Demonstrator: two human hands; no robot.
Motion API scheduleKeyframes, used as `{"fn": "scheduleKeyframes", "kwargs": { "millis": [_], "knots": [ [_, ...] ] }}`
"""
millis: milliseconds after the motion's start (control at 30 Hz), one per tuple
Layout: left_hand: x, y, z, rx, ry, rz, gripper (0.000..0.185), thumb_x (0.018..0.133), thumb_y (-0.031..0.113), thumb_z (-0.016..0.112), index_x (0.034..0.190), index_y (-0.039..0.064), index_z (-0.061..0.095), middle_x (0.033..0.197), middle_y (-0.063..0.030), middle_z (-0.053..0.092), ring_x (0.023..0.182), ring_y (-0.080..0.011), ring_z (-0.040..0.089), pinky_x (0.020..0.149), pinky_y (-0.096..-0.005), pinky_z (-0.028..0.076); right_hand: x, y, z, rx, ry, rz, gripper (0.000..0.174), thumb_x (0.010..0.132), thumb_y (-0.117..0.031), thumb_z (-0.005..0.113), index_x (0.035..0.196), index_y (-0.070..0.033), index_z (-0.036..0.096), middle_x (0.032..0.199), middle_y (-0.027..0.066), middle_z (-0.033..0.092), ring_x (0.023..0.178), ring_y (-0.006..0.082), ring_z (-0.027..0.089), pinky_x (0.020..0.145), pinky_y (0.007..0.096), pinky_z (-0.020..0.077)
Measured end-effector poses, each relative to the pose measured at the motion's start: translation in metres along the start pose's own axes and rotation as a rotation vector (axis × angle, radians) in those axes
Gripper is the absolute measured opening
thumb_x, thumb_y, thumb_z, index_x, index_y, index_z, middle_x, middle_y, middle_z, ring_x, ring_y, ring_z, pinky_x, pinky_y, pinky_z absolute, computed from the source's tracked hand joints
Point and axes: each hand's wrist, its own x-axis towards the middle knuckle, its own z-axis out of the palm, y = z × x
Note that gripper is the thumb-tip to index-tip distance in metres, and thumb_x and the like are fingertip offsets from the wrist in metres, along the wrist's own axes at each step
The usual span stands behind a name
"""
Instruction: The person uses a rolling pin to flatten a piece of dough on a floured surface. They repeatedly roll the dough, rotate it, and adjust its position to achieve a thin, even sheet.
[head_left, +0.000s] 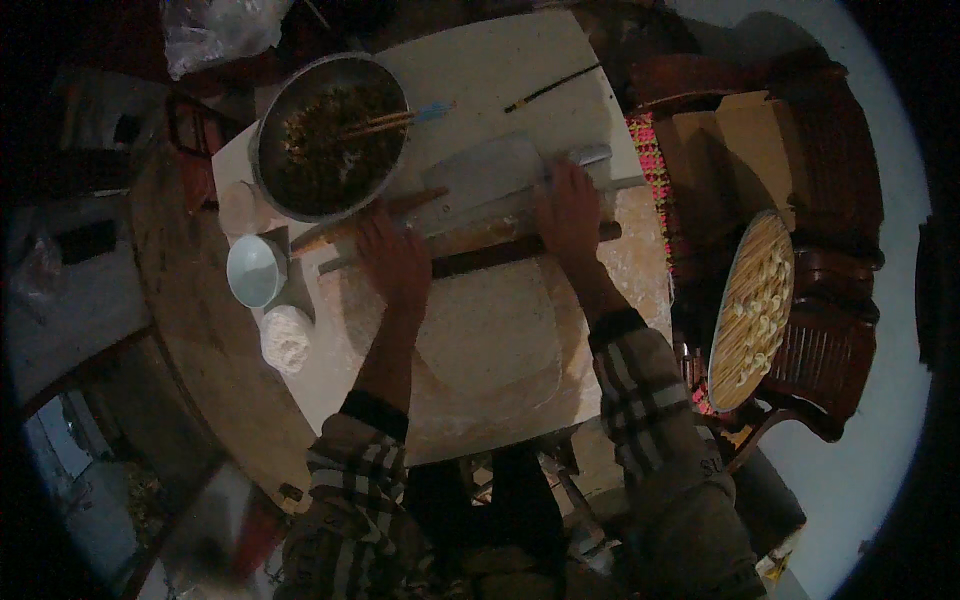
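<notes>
Both of my hands rest palm down over a long wooden rolling pin that lies crosswise on a floured board. My left hand is towards its left part, and my right hand is nearer its right end. A pale, floury band, apparently dough, lies just beyond the pin between the hands. On my side of it spreads a thin, flat dough sheet. Farther off is another pale flat patch; its material is unclear. A tapered wooden stick lies beyond my left hand. The fingertips are blurred and dim.
At back left stands a large metal bowl of chopped greenish filling with chopsticks. Beside it are a white bowl and white flour. A round tray of small dumplings rests by a wooden chair.
</notes>
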Motion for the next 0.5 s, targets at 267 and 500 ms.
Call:
{"fn": "scheduleKeyframes", "kwargs": {
  "millis": [267, 500],
  "knots": [
    [-0.086, -0.042, -0.003, -0.307, 0.201, 0.044, 0.063, 0.092, 0.004, 0.066, 0.151, 0.000, 0.046, 0.147, -0.0218, 0.051, 0.139, -0.0411, 0.046, 0.117, -0.0521, 0.036, -0.081, 0.052, -0.031, -0.288, -0.236, -0.341, 0.057, 0.085, -0.025, 0.079, 0.137, -0.009, 0.060, 0.141, 0.0182, 0.059, 0.131, 0.0392, 0.055, 0.110, 0.0535, 0.0418],
    [-0.107, -0.040, -0.015, -0.245, 0.123, 0.014, 0.054, 0.089, 0.008, 0.072, 0.140, 0.002, 0.053, 0.134, -0.0220, 0.057, 0.126, -0.0424, 0.054, 0.108, -0.0512, 0.044, -0.101, 0.039, -0.067, -0.022, -0.005, 0.086, 0.045, 0.082, -0.015, 0.077, 0.123, -0.004, 0.063, 0.122, 0.0217, 0.062, 0.112, 0.0458, 0.059, 0.096, 0.0567, 0.0464]
  ]
}}
